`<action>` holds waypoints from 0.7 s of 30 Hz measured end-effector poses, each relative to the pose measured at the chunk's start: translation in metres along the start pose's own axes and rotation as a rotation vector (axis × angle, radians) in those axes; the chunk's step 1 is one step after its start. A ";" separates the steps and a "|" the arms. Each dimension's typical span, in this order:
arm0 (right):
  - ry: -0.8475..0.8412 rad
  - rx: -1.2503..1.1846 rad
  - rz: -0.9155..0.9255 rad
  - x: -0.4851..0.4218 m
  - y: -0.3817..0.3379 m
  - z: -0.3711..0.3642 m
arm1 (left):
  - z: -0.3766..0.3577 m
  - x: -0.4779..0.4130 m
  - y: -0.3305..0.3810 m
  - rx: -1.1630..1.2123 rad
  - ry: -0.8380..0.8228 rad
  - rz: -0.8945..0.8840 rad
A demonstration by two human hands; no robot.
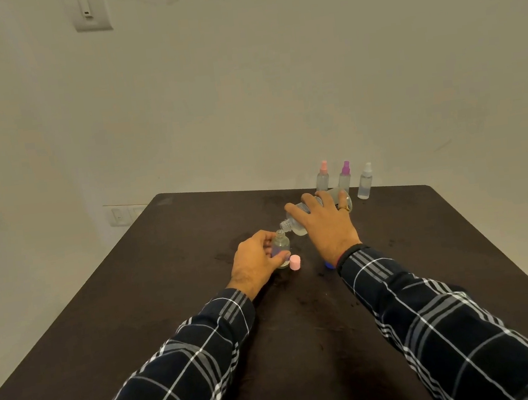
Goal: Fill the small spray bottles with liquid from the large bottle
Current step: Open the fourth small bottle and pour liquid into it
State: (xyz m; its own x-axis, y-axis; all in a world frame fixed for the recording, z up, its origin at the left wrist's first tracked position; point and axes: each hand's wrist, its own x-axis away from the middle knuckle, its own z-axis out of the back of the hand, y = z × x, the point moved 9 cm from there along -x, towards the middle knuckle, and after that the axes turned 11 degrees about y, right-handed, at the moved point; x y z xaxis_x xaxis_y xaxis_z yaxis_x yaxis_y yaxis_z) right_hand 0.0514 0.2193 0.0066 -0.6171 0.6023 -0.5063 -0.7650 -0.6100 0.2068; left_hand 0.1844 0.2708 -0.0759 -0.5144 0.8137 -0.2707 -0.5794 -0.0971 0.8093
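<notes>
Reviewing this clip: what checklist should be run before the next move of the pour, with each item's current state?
1. Small bottle uncapped, pink cap lying beside it on the table: ok.
2. Small bottle upright, held by the left hand: ok.
3. Large bottle gripped by the right hand, tilted, mouth close above the small bottle's neck: ok.
4. Fill level in the small bottle: cannot tell.
5. Spilled liquid on the table: cannot tell.
6. Back spray bottles upright, apart from both hands: ok.
</notes>
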 end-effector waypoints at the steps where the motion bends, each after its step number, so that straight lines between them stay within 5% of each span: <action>1: 0.002 0.002 -0.001 0.000 0.000 0.000 | 0.000 0.000 0.000 -0.004 0.002 -0.001; 14: -0.008 -0.019 -0.032 0.004 0.003 -0.002 | 0.002 0.001 0.002 -0.002 0.005 -0.007; 21: -0.028 -0.225 -0.188 0.008 0.015 -0.017 | 0.001 0.000 -0.001 -0.007 0.006 -0.006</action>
State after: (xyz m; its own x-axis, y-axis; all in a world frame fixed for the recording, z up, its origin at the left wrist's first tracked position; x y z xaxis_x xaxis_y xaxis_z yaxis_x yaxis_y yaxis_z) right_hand 0.0381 0.2064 -0.0085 -0.4756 0.7277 -0.4942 -0.8082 -0.5833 -0.0812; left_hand 0.1856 0.2717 -0.0760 -0.5145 0.8111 -0.2782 -0.5866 -0.0963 0.8042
